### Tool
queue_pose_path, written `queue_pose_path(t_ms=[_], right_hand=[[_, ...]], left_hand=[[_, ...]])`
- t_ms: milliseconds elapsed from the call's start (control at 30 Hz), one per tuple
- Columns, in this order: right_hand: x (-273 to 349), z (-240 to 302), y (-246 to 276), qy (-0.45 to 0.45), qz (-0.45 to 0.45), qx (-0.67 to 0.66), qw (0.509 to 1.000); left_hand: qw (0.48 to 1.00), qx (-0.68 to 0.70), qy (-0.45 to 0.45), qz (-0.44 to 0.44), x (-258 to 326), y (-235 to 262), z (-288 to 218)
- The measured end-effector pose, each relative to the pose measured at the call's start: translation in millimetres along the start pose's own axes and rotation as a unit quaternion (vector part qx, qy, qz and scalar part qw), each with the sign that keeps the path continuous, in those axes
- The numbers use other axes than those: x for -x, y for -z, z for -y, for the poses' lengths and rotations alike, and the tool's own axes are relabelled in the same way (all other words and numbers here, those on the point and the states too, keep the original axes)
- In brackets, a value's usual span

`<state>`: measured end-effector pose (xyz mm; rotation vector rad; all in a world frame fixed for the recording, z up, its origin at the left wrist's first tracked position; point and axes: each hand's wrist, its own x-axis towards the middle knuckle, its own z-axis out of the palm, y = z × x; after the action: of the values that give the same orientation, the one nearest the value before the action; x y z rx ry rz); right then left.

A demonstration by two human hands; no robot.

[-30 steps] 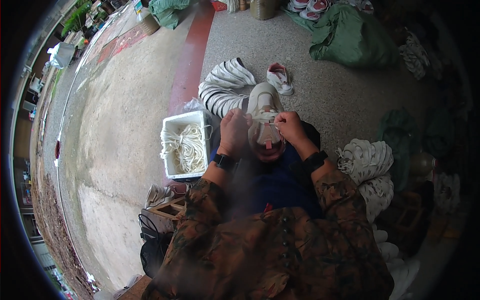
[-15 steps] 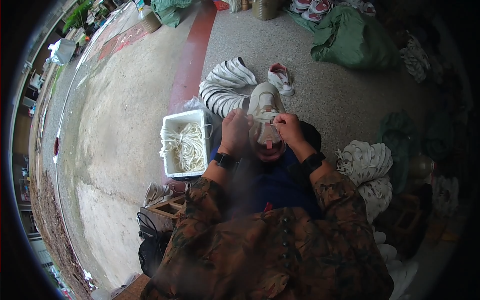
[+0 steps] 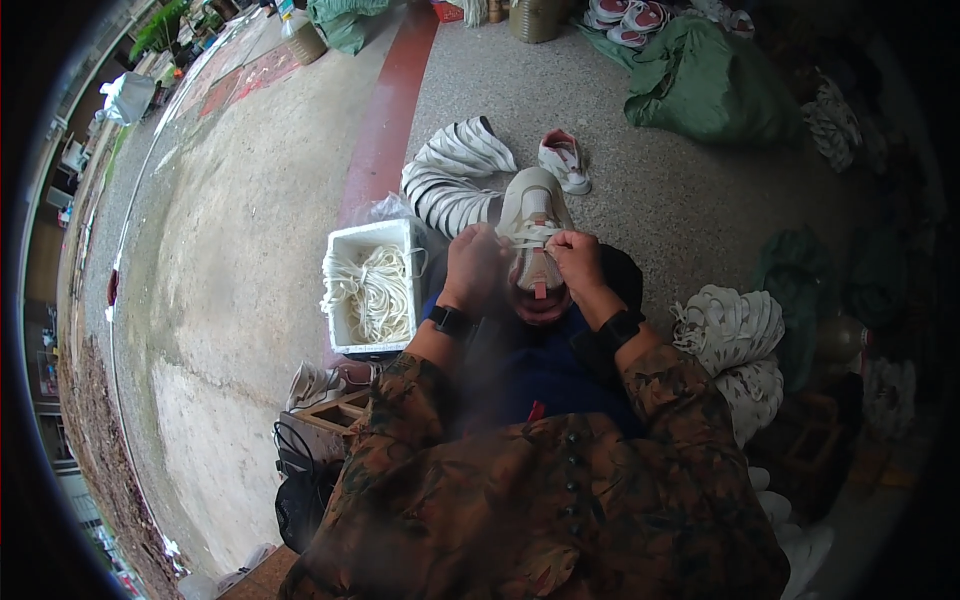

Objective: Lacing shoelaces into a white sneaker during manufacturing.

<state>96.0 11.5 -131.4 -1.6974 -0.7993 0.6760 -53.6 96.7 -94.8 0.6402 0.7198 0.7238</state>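
Observation:
A white and beige sneaker (image 3: 535,195) with pink trim rests in front of my body, toe pointing away and heel opening toward me. White shoelace (image 3: 537,236) crosses its tongue. On the left edge of the shoe, my left hand (image 3: 473,268) is closed, its fingers curled around the lace; the fingertips are partly hidden. At the right edge, my right hand (image 3: 577,262) pinches the lace between thumb and fingers.
Left of me stands a white foam box (image 3: 340,240) of loose laces. Beyond lie a curved row of nested white shoe parts (image 3: 440,185) and a single shoe (image 3: 563,160). More shoe stacks (image 3: 730,325) sit at right; a green sack (image 3: 710,85) lies farther back.
My left hand has shifted very slightly, and the right hand stays at the shoe's edge. The whole view has moved a little; both hands still grip the lace.

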Motion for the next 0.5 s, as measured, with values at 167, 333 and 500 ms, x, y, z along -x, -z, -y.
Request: queue_pose_path(t_ms=[167,333,500], right_hand=[[3.6,4.4,0.6,0.113,-0.025,0.113,0.987],[15.4,20.1,3.5,0.093,-0.026,0.141,0.985],[14.0,6.0,9.4,0.154,-0.063,0.164,0.972]], left_hand=[[0.995,-0.101,-0.021,0.002,-11.3,13.6,10.8],[0.865,-0.392,-0.311,-0.036,-11.8,23.6,22.1],[0.684,-0.582,-0.432,0.078,8.1,0.0,6.2]])
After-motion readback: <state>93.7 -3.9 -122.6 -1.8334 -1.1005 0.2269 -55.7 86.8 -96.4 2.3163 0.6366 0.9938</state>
